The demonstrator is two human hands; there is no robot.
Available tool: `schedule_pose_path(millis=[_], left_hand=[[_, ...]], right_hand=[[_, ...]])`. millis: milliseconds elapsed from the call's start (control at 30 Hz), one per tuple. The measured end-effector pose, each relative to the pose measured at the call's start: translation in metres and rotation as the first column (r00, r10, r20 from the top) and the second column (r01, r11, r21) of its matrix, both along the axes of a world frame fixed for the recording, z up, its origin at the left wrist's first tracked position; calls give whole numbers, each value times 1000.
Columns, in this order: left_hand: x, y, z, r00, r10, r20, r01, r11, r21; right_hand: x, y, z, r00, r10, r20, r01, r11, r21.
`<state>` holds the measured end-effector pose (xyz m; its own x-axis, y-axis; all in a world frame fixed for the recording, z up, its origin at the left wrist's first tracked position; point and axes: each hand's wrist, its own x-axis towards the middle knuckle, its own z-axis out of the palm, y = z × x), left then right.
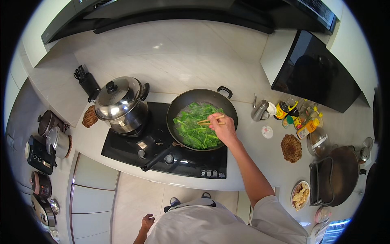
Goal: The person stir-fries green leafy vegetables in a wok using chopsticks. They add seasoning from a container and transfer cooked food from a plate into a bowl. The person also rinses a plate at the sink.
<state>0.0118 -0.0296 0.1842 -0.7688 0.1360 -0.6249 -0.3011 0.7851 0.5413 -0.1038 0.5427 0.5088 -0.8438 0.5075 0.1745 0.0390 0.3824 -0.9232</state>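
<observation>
My right hand [225, 129] holds a pair of wooden chopsticks [204, 122] over a dark wok [189, 97]. Their tips point left, in among bright green leafy vegetables [195, 132] with stems, which lie in bubbling liquid. The wok sits on the right burner of a black glass gas hob [189, 166]; its long black handle [157, 158] reaches toward the front left. Low beside my body hangs my left hand [148, 222], away from the counter, its fingers loosely curled. Nothing shows in it, but its palm is hidden.
A lidded steel pot [122, 106] occupies the left burner, near a knife block [88, 84]. To the right stand a steel oil pot [260, 111], sauce bottles [307, 128], a woven trivet [291, 148], a bowl of food [300, 195] and another wok [344, 177]. Overhead is a range hood [182, 15].
</observation>
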Motion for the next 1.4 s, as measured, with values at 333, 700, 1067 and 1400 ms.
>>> schedule_pose_path(millis=[333, 700, 1067, 1400], left_hand=[[-7, 6, 11, 999, -39, -14, 40, 998, 54], [3, -4, -2, 992, -110, -70, 110, 994, -2], [18, -23, -46, 993, -95, -76, 92, 995, -32], [4, 19, 40, 999, -3, 48, 2, 1000, 16]], right_hand=[[12, 17, -31, 992, -83, -99, 113, 931, 347], [0, -12, -41, 992, 29, -122, -7, 985, 174], [-7, -23, -22, 981, 77, -179, -15, 946, 324], [13, 23, 0, 988, -130, -89, 151, 939, 309]])
